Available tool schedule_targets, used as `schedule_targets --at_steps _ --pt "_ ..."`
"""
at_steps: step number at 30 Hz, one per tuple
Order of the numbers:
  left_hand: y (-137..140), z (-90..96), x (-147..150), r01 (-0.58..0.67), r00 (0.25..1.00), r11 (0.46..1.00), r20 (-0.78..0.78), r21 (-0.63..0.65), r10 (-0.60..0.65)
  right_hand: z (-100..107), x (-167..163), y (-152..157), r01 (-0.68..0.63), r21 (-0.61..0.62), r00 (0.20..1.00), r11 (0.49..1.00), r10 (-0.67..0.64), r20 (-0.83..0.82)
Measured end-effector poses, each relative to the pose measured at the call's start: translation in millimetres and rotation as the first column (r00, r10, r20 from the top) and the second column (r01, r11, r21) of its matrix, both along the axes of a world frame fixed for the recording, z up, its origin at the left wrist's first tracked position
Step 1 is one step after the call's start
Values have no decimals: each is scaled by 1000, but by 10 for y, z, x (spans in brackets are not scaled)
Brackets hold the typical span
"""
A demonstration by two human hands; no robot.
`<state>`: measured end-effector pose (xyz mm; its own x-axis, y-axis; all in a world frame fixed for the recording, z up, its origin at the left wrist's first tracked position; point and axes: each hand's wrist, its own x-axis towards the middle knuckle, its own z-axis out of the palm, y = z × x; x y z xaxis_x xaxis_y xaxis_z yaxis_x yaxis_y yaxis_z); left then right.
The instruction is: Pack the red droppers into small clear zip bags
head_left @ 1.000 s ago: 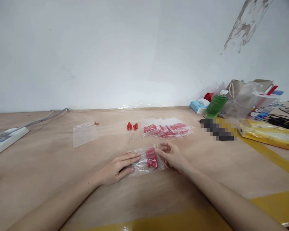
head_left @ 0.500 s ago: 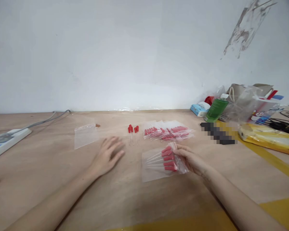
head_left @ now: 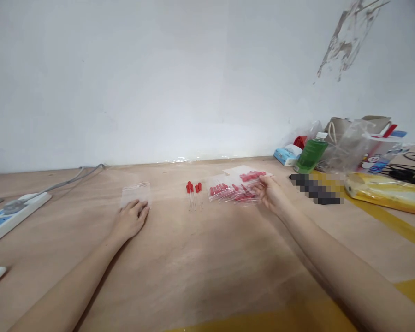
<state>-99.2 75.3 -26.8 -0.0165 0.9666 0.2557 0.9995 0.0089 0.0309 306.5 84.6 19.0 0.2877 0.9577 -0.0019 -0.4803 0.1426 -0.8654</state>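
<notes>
My left hand (head_left: 131, 219) rests on a flat clear zip bag (head_left: 135, 190) at the left, its fingers lying over the bag's lower part. At the right, my right hand (head_left: 270, 193) pinches the edge of a clear zip bag of red-topped sticks (head_left: 251, 176). That bag lies over the back of a pile of similar filled bags (head_left: 224, 190). Between my hands are several loose red-topped sticks (head_left: 194, 188) with thin, clear stems, lying on the table with their red ends toward the wall.
A white power strip (head_left: 17, 216) with a grey cable lies at the left. To the right stand a green bottle (head_left: 311, 154), a blue tissue pack (head_left: 285, 156), plastic bags (head_left: 346, 143) and a yellow packet (head_left: 383, 192). Yellow tape (head_left: 394, 228) crosses the wooden table (head_left: 193, 267).
My right hand has carried the filled bag away from me onto the pile. My left hand has moved left, from bare table onto the flat zip bag. The view has shifted slightly.
</notes>
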Motion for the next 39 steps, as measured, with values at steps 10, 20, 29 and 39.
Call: schedule_targets --at_steps 10,20,29,39 --pt "-192 114 215 45 997 999 -55 -27 -47 -429 -145 -224 374 222 665 900 -427 613" --pt "-1242 557 886 461 866 769 37 -442 -498 -257 -1138 -34 -197 69 135 978 -43 990" --pt "-1059 309 1033 592 804 795 156 -132 -573 -176 -1472 473 3 -224 134 975 222 966" --pt "-972 85 1112 720 691 688 176 -89 -701 -78 -1176 126 -99 -135 191 986 152 970"
